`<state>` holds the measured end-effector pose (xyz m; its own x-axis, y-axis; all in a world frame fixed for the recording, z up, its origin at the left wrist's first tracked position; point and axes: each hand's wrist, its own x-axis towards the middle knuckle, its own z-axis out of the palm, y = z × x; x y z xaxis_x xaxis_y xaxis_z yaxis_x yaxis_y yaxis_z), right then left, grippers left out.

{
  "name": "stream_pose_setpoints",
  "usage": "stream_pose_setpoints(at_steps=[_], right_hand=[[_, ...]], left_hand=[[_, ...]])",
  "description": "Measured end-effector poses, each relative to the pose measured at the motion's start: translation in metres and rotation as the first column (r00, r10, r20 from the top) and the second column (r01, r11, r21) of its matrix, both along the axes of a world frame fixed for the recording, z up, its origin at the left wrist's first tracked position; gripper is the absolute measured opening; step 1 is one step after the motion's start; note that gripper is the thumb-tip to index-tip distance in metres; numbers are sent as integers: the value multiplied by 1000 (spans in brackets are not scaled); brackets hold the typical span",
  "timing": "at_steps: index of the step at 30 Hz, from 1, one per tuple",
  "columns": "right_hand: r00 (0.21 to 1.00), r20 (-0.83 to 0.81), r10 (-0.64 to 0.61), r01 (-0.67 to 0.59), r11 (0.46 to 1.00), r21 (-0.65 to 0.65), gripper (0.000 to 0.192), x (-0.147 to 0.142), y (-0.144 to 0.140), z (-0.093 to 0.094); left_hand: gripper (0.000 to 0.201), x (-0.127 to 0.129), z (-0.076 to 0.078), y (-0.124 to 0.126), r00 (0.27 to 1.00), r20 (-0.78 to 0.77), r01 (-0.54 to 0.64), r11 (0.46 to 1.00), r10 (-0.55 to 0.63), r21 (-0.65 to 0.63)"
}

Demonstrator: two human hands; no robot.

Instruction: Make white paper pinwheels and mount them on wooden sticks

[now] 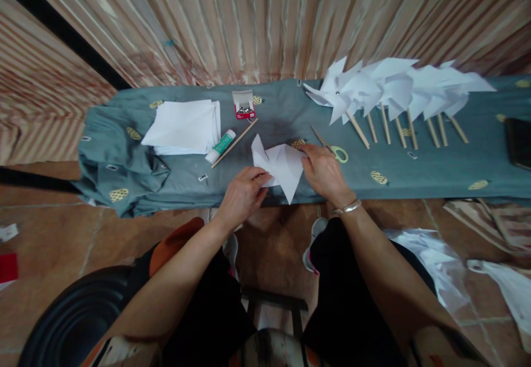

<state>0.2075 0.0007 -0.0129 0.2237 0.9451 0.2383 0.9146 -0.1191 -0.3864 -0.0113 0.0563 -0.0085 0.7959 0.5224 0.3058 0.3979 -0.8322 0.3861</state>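
A white sheet of paper [282,167], partly folded into pointed flaps, lies near the front edge of a low bench covered in grey-green cloth [435,162]. My left hand [244,194] pinches the sheet's lower left corner. Pressing down on the sheet's right side is my right hand [323,172], which wears a metal bangle at the wrist. Scissors [332,147] with yellow-green handles lie just behind my right hand. A wooden stick [234,142] and a green-and-white glue tube [220,146] lie to the left of the sheet.
A stack of white paper squares [185,126] sits at the left. A small red box of pins [244,105] stands behind the stick. Several finished white paper pinwheels on sticks [390,93] lie at the right. Striped curtain behind; paper scraps [440,267] on the tiled floor.
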Motion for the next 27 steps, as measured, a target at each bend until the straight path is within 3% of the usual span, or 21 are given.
stream_pose_setpoints(at_steps=[7,11,14,18,22,27], right_hand=[[977,-190,-99,88,994,-64,40,5,-10,6],[975,-200,-96,86,994,-61,39,6,-16,7],[976,-197,-90,77,994,-76,40,5,-21,6],[978,-188,-94,78,993,-87,39,4,-25,4],[976,-207,-68,59,997,-50,35,6,-28,0],[979,-198,-56,57,998,-1,32,10,-33,-2]], left_hand=[[30,-8,2,12,997,-48,-66,997,67,28],[34,-8,5,7,996,-4,-86,993,87,77],[28,-2,7,-6,999,35,-12,993,8,114],[27,10,6,-19,992,-92,102,987,-91,124],[22,18,2,-21,978,-195,113,979,-79,168],[18,20,0,-17,983,-162,128,957,-88,260]])
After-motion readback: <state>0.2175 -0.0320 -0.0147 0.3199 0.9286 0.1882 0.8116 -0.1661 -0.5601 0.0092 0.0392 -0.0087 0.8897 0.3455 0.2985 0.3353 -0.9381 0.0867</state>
